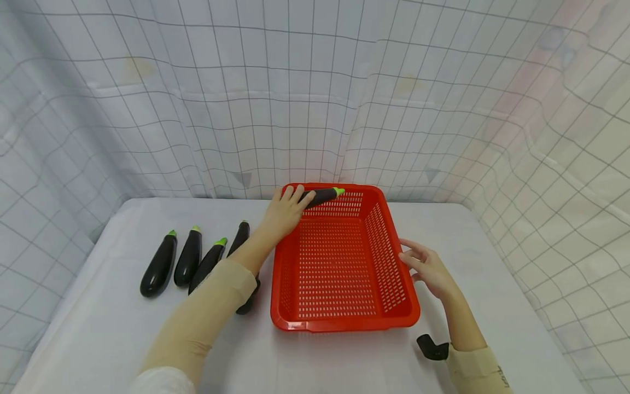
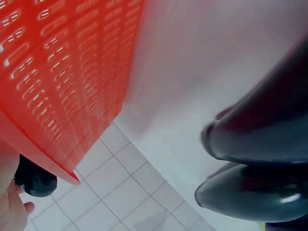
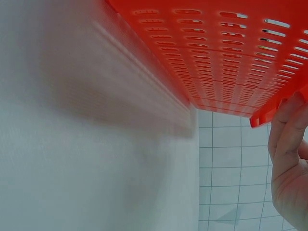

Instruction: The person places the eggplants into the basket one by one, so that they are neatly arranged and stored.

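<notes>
In the head view my left hand (image 1: pixel 284 214) grips a dark eggplant (image 1: pixel 321 197) with a bright green stem end. It is over the far left corner of a red slotted plastic basket (image 1: pixel 334 268), near the back rim. The eggplant's rounded dark end (image 2: pixel 36 180) shows below the fingers in the left wrist view. On the basket's right side, my right hand (image 1: pixel 427 269) has its fingertips at the outer rim, the fingers slightly bent. The right wrist view shows these fingers (image 3: pixel 288 130) against the rim's edge.
Left of the basket several eggplants lie on the white table (image 1: pixel 93 328), among them one at the far left (image 1: pixel 159 265) and one beside it (image 1: pixel 188 257). My left forearm covers part of the others. A black curved piece (image 1: pixel 433 348) sits by my right wrist. Gridded white curtains (image 1: pixel 320 109) enclose the table.
</notes>
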A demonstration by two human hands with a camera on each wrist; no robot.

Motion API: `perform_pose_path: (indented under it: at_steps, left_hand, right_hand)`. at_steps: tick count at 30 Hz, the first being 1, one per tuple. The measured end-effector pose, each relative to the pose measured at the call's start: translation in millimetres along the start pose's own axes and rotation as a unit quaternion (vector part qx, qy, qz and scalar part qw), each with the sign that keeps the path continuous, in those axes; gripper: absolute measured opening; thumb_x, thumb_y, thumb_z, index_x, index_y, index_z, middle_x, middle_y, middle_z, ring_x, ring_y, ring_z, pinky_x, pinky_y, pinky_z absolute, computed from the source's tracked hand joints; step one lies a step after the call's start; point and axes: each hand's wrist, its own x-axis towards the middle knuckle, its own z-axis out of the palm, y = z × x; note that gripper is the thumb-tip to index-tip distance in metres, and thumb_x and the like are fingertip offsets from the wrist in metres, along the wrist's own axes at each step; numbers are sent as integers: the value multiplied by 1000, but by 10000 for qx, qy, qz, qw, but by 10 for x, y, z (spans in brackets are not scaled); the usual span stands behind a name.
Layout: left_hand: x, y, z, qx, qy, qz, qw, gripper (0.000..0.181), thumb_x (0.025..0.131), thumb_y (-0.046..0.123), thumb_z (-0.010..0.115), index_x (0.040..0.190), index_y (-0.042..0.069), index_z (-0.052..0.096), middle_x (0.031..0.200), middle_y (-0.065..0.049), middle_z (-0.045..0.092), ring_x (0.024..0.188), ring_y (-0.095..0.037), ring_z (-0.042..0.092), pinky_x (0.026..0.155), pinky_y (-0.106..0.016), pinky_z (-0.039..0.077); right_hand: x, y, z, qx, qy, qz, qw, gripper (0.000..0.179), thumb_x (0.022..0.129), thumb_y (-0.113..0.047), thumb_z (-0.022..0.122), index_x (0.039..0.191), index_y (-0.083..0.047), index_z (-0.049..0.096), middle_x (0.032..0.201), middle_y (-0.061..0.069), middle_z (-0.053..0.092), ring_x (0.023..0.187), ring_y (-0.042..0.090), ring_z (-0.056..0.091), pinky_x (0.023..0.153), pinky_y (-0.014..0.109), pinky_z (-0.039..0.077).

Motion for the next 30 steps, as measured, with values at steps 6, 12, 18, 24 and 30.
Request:
perform_pose_path:
  at_steps: [6,12,18,24,30]
  left_hand:
    - [189,100,-25,161,-91,317,9993,50,97,21,41,143,21,20,140,-10,27,126,-29,29,104,-46,23]
    - [320,211,-8,249,-435,653,9966,54,98,16,40,145,22,16,144,-8,24,129,-28,26,107,-46,19]
    - [368,243,104,518,-900,859,9909,53,99,18,34,147,25,11,150,-6,19,135,-26,22,109,-45,16]
    - [418,232,241,694,-1077,1005,9866,52,99,22,34,147,25,11,151,-5,18,136,-25,21,109,-45,17]
    - [447,257,350,651,-1319,1037,9837,53,100,16,31,147,24,10,151,-5,18,136,-25,21,109,-45,16]
  right_hand:
    - [-2,10,-10,-13,37,-15,10000,53,92,-19,54,138,-2,35,91,6,59,70,13,60,53,31,52]
    - [11,30,-17,-11,23,-32,10000,52,92,-19,55,138,-2,36,90,6,60,70,13,60,54,31,52]
    - [18,33,-10,42,-38,-16,10000,54,91,-19,56,138,-2,35,89,4,60,70,13,60,53,30,51]
    - [19,17,-17,-15,19,-43,10000,52,92,-18,55,138,-2,36,90,4,60,70,13,60,52,30,51]
    - [13,21,-26,-44,-4,-55,10000,52,92,-18,55,138,-2,36,91,5,60,70,13,60,53,31,51]
